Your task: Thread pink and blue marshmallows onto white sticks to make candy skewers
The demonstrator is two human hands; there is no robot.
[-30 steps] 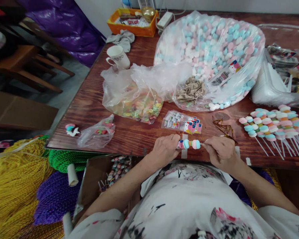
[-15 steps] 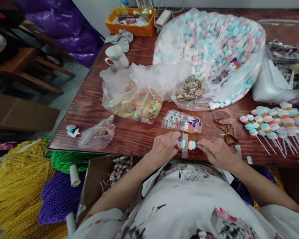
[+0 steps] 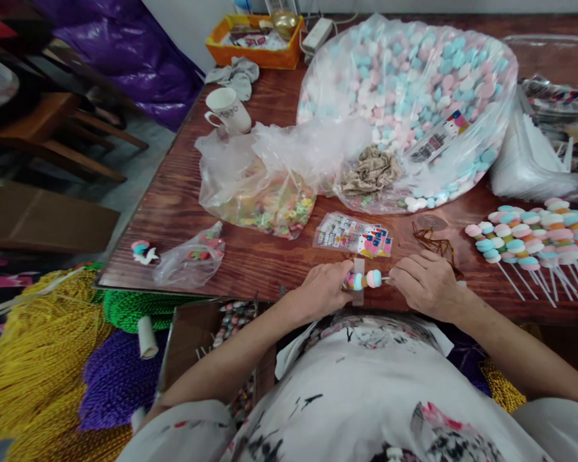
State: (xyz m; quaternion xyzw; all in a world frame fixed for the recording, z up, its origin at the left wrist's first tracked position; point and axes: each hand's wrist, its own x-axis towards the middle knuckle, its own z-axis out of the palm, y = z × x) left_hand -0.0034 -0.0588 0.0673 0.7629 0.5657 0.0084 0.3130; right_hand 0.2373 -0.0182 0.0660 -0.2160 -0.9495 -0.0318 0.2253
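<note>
At the table's front edge, a marshmallow skewer point(image 3: 373, 278) in pink, white and blue lies level between my hands. My left hand point(image 3: 325, 287) is closed around its left end, where a printed bit of clear wrapper seems to show by the fingers. The fingers of my right hand point(image 3: 424, 282) are closed on the white stick at the other end. Gold twist ties point(image 3: 431, 239) lie just behind my right hand, partly covered by it. Beyond my left hand is a small stack of printed clear packets point(image 3: 352, 235).
A large bag of marshmallows point(image 3: 409, 77) fills the back, beside a bag of gummy candies point(image 3: 284, 208). Finished-looking skewers point(image 3: 525, 234) are piled at right. A mug point(image 3: 228, 110), an orange tray point(image 3: 255, 58) and a small candy bag point(image 3: 192, 260) stand or lie leftward.
My right hand has risen a little and turned, now covering part of the gold ties. More of the marshmallows shows beside my left hand. The camera view has shifted slightly.
</note>
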